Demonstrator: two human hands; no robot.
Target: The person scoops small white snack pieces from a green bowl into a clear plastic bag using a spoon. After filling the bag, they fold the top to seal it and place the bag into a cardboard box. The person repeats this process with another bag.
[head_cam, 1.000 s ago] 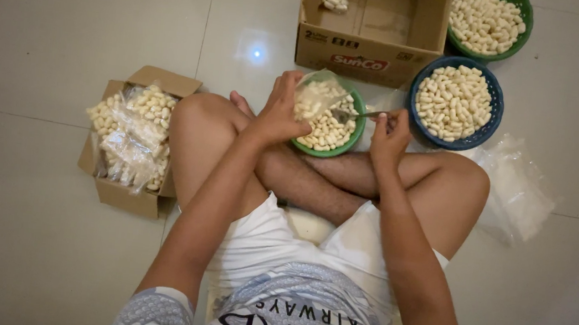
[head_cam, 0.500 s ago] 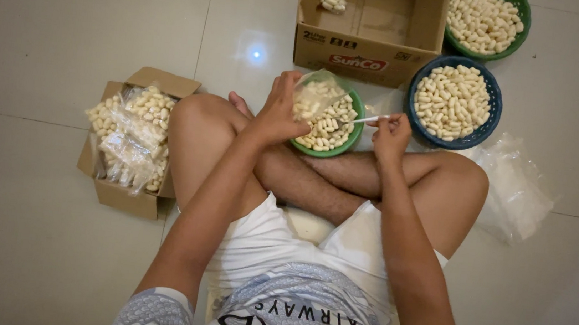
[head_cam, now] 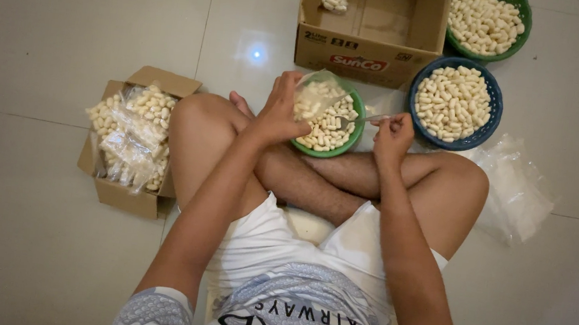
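Left hand [head_cam: 281,115] closed on a clear bag [head_cam: 313,93] over the green bowl [head_cam: 353,135]; right hand [head_cam: 393,134] grips a spoon [head_cam: 359,118], its tip hidden among the pieces.

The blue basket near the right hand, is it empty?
No, the blue basket is filled with small pale pieces, and it sits on the floor just beyond the right hand, which holds a spoon.
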